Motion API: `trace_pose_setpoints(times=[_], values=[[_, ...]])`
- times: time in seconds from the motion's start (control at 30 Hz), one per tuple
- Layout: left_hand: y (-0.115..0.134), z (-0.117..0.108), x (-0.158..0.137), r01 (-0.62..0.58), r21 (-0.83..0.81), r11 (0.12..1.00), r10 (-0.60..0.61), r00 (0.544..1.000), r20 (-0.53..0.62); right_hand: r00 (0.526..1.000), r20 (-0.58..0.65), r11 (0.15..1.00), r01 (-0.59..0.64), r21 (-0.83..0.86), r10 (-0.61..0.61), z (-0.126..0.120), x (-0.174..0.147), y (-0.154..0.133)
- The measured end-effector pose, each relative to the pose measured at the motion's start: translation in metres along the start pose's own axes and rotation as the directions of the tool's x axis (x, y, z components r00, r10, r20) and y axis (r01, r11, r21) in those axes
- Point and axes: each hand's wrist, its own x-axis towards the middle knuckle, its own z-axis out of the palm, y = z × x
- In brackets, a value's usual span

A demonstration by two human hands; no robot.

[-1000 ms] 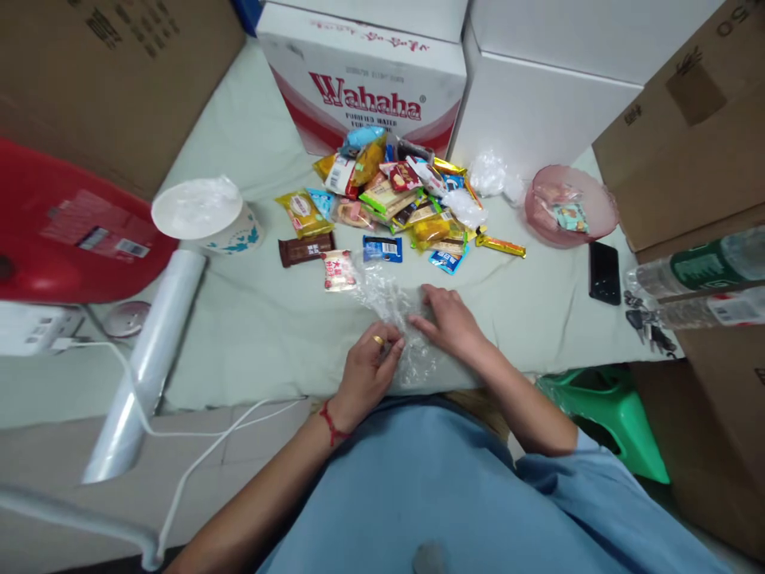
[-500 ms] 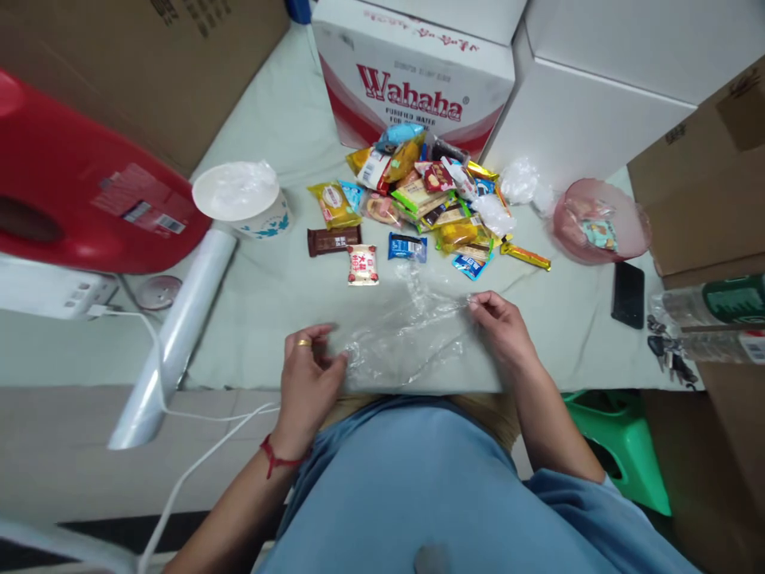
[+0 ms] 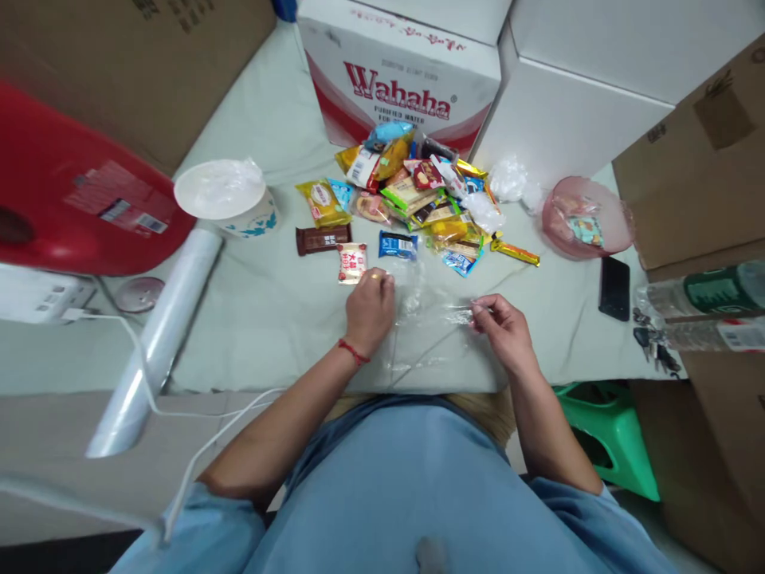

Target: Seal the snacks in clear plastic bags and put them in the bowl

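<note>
A thin sheet of clear plastic film (image 3: 427,335) lies crumpled on the table in front of me. My right hand (image 3: 502,327) pinches its right edge between thumb and fingers. My left hand (image 3: 369,309) is closed at the film's left side, fingertips pointing away from me; what they grip, if anything, is hidden. Just beyond those fingers lies a small cream-and-red snack packet (image 3: 352,263). A blue wrapped snack (image 3: 398,245) and a brown bar (image 3: 323,238) are close by, in front of a heap of wrapped snacks (image 3: 412,191).
To the left stand a paper tub (image 3: 248,215), a roll of plastic film (image 3: 158,335), a power strip (image 3: 41,295) and a red container (image 3: 77,183). A pink bowl (image 3: 555,227), phone (image 3: 614,288), keys (image 3: 654,343) and bottles (image 3: 669,300) are at the right. A Wahaha box (image 3: 400,80) stands behind.
My left hand has moved right and away from me, from the film's near left corner to beside the cream-and-red packet, and its fingers have closed. My right hand still pinches the film.
</note>
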Motion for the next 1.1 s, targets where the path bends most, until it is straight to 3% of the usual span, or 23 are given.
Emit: trace_pose_setpoints(times=[0.1,0.2,0.27,0.33,0.4,0.47,0.57,0.67,0.77,0.83,0.9,0.93,1.0,1.07,1.1], values=[[-0.007,-0.004,-0.007,0.101,-0.082,0.991,-0.108,0.99,-0.088,0.993,-0.068,0.995,-0.1,-0.012,0.099,-0.026,-0.007,0.015],[-0.009,-0.011,-0.012,0.139,-0.081,0.987,-0.146,0.986,-0.079,0.989,0.016,0.979,-0.145,-0.146,0.149,-0.048,-0.011,0.023],[-0.006,-0.013,-0.013,0.141,-0.075,0.987,-0.145,0.988,-0.053,0.996,0.066,0.948,-0.039,-0.316,0.063,-0.053,-0.007,0.02],[-0.002,-0.013,-0.016,0.134,-0.082,0.988,-0.136,0.991,-0.019,0.988,0.091,0.855,0.153,-0.495,-0.125,-0.046,0.004,0.012],[0.003,-0.012,-0.019,0.119,-0.116,0.986,-0.117,0.993,0.02,0.943,0.154,0.729,0.327,-0.601,-0.296,-0.031,0.019,0.004],[0.005,-0.012,-0.023,0.102,-0.163,0.981,-0.094,0.994,0.059,0.897,0.229,0.675,0.437,-0.595,-0.378,-0.011,0.037,-0.002],[0.004,-0.019,-0.027,0.114,-0.225,0.968,-0.098,0.992,0.082,0.906,0.2,0.794,0.423,-0.437,-0.372,0.009,0.06,-0.002],[-0.005,-0.029,-0.024,0.228,-0.268,0.936,-0.221,0.974,0.059,0.981,0.059,0.963,0.194,-0.187,-0.186,0.011,0.074,0.0],[-0.016,-0.035,-0.019,0.264,-0.181,0.947,-0.28,0.958,-0.068,1.0,-0.012,0.997,-0.009,-0.071,0.008,0.005,0.083,0.001],[-0.021,-0.034,-0.019,0.156,-0.04,0.987,-0.161,0.96,-0.23,0.997,-0.017,0.994,-0.07,-0.079,0.069,0.003,0.086,0.002],[-0.024,-0.029,-0.023,-0.017,0.121,0.992,0.055,0.948,-0.313,0.995,0.001,0.991,-0.095,-0.096,0.095,0.004,0.086,0.004],[-0.024,-0.027,-0.026,-0.123,0.19,0.974,0.174,0.944,-0.279,0.995,0.01,0.99,-0.098,-0.101,0.099,0.005,0.086,0.005],[-0.025,-0.023,-0.032,-0.346,0.263,0.901,0.38,0.921,-0.091,0.995,0.024,0.988,-0.099,-0.115,0.102,0.005,0.083,0.008],[-0.026,-0.022,-0.035,-0.489,0.264,0.832,0.477,0.872,0.112,0.994,0.031,0.984,-0.095,-0.148,0.101,0.001,0.08,0.012],[-0.026,-0.022,-0.036,-0.505,0.265,0.821,0.477,0.863,0.168,0.994,0.029,0.981,-0.095,-0.17,0.101,-0.004,0.079,0.014]])
